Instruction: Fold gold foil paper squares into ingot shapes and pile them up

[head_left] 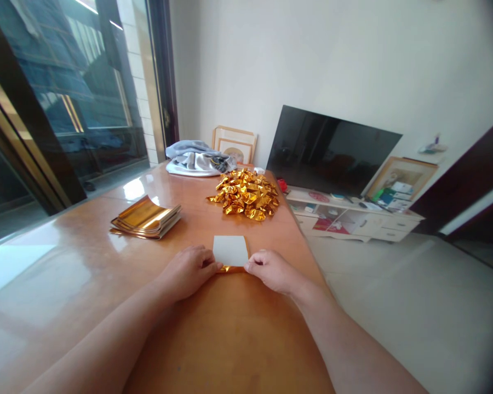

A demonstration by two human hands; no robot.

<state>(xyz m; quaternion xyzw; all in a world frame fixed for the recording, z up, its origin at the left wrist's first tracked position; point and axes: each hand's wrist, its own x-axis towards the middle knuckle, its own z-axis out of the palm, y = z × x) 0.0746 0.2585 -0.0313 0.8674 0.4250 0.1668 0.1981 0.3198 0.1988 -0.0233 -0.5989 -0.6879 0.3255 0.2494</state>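
Note:
A small sheet of foil paper lies white side up on the wooden table, with its gold near edge folded up. My left hand pinches that folded edge at its left end. At the right end my right hand pinches the same edge. Both hands rest on the table, fingers closed on the paper.
A stack of flat gold foil sheets lies to the left. A heap of folded gold pieces sits farther back, with crumpled cloth and a picture frame behind. A TV on a low white cabinet stands right of the table.

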